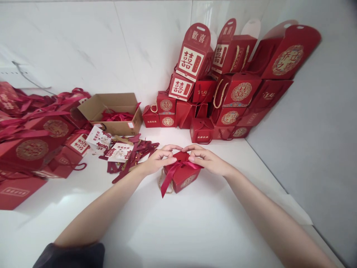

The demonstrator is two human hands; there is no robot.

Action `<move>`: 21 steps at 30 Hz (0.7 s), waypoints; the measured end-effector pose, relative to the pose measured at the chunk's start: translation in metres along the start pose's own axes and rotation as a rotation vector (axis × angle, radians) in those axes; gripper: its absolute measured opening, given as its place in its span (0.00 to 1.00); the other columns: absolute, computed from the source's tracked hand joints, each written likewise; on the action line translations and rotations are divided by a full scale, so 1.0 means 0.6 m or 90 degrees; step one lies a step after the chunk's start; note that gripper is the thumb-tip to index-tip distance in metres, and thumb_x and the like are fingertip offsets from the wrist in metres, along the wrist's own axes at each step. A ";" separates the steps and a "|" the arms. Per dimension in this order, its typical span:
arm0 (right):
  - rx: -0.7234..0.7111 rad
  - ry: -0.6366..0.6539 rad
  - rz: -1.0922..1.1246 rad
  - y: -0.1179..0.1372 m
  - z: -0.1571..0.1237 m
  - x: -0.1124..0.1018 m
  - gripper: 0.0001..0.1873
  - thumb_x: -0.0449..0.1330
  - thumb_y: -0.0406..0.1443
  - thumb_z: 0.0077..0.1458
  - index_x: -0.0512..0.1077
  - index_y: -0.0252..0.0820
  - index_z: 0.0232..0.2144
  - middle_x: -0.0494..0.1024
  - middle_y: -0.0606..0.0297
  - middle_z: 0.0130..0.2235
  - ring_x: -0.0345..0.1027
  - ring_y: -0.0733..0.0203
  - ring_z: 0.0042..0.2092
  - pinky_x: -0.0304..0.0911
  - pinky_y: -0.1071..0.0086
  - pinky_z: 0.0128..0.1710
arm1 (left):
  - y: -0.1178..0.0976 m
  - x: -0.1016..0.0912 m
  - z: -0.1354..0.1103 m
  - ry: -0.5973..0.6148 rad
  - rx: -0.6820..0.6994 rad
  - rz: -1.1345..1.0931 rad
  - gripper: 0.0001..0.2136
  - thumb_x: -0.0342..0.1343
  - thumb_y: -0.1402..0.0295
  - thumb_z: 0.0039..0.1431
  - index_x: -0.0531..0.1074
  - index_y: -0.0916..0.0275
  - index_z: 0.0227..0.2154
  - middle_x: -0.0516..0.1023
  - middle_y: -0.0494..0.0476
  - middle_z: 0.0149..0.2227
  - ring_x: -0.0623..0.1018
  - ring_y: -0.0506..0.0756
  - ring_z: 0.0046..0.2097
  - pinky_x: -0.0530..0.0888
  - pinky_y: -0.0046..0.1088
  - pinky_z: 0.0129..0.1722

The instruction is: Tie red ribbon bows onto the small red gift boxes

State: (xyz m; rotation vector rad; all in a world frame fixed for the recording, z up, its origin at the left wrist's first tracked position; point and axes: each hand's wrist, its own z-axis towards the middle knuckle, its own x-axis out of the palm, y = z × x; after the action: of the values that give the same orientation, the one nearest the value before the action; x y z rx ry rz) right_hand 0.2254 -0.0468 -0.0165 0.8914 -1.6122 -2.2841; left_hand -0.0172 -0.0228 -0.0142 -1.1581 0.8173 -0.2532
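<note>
A small red gift box with a round gold emblem stands on the white table in front of me. Around its top runs a magenta satin ribbon, one long tail hanging down the near left side. A gold rope handle droops beside the box. My left hand grips the top flaps from the left, thumb in front and fingers behind. From the right, my right hand holds the same top, its thumb by the ribbon's knot. The two index fingers nearly meet at the peak.
Stacked red gift boxes stand against the back right walls. An open cardboard carton holds magenta ribbon. Dark red straps and printed white cards lie left of my hands. Ribboned boxes crowd the left side.
</note>
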 end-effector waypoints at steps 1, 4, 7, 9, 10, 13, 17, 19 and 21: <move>-0.004 0.005 0.003 -0.001 0.000 -0.001 0.17 0.53 0.44 0.62 0.70 0.40 0.27 0.66 0.59 0.53 0.63 0.57 0.54 0.57 0.62 0.56 | 0.000 0.001 0.000 0.000 -0.005 -0.004 0.19 0.52 0.62 0.61 0.59 0.65 0.17 0.67 0.61 0.56 0.67 0.57 0.57 0.61 0.38 0.58; -0.018 0.023 0.007 -0.005 -0.001 -0.005 0.17 0.53 0.43 0.62 0.69 0.40 0.25 0.67 0.58 0.52 0.63 0.56 0.54 0.57 0.62 0.55 | 0.002 0.000 0.001 -0.003 -0.013 -0.008 0.19 0.53 0.61 0.59 0.60 0.65 0.17 0.68 0.59 0.56 0.66 0.57 0.57 0.59 0.36 0.59; -0.024 0.039 -0.010 -0.005 -0.001 -0.010 0.18 0.53 0.42 0.62 0.69 0.39 0.24 0.67 0.58 0.50 0.63 0.56 0.53 0.57 0.62 0.55 | 0.002 -0.002 0.002 -0.002 -0.012 -0.012 0.19 0.54 0.61 0.59 0.62 0.65 0.16 0.69 0.59 0.55 0.67 0.57 0.57 0.60 0.34 0.58; -0.031 0.042 -0.034 -0.003 -0.002 -0.012 0.18 0.53 0.42 0.62 0.69 0.39 0.24 0.67 0.59 0.49 0.63 0.57 0.53 0.56 0.62 0.55 | 0.000 -0.003 0.002 0.000 -0.012 -0.009 0.19 0.54 0.62 0.59 0.62 0.65 0.16 0.69 0.58 0.55 0.67 0.57 0.56 0.59 0.34 0.58; -0.036 0.039 -0.049 -0.002 -0.002 -0.013 0.17 0.53 0.41 0.62 0.69 0.39 0.24 0.67 0.59 0.49 0.63 0.57 0.52 0.56 0.62 0.55 | 0.000 -0.004 0.002 0.000 -0.011 -0.005 0.19 0.54 0.62 0.59 0.61 0.65 0.16 0.69 0.58 0.55 0.68 0.57 0.56 0.59 0.34 0.58; -0.060 0.016 -0.121 0.003 -0.002 -0.013 0.16 0.53 0.39 0.62 0.69 0.40 0.24 0.68 0.60 0.46 0.64 0.59 0.49 0.58 0.63 0.52 | -0.002 -0.003 0.003 -0.008 -0.003 0.019 0.19 0.53 0.62 0.59 0.60 0.64 0.16 0.70 0.58 0.55 0.68 0.57 0.56 0.59 0.34 0.57; -0.125 -0.022 -0.294 0.013 -0.003 -0.009 0.16 0.54 0.38 0.61 0.70 0.40 0.23 0.70 0.61 0.41 0.64 0.59 0.44 0.58 0.63 0.48 | -0.005 0.004 0.005 -0.018 0.019 0.060 0.18 0.53 0.63 0.60 0.61 0.64 0.17 0.71 0.61 0.53 0.69 0.56 0.54 0.61 0.33 0.56; -0.142 -0.024 -0.340 0.020 -0.005 -0.009 0.15 0.54 0.38 0.61 0.70 0.40 0.23 0.71 0.61 0.39 0.63 0.59 0.43 0.58 0.63 0.48 | -0.009 0.009 0.005 -0.035 0.021 0.088 0.17 0.54 0.62 0.58 0.61 0.64 0.17 0.72 0.61 0.52 0.70 0.56 0.53 0.63 0.34 0.55; -0.129 -0.011 -0.315 0.029 -0.008 -0.012 0.16 0.54 0.39 0.62 0.70 0.41 0.23 0.71 0.62 0.40 0.65 0.60 0.43 0.59 0.64 0.47 | -0.015 0.013 0.004 -0.047 0.012 0.123 0.17 0.59 0.60 0.54 0.61 0.63 0.18 0.72 0.62 0.50 0.70 0.57 0.53 0.64 0.34 0.54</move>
State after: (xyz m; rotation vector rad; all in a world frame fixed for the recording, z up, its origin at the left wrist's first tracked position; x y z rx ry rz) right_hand 0.2312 -0.0536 0.0005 1.3368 -1.2336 -2.7167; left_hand -0.0081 -0.0292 -0.0092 -1.0575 0.8527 -0.0577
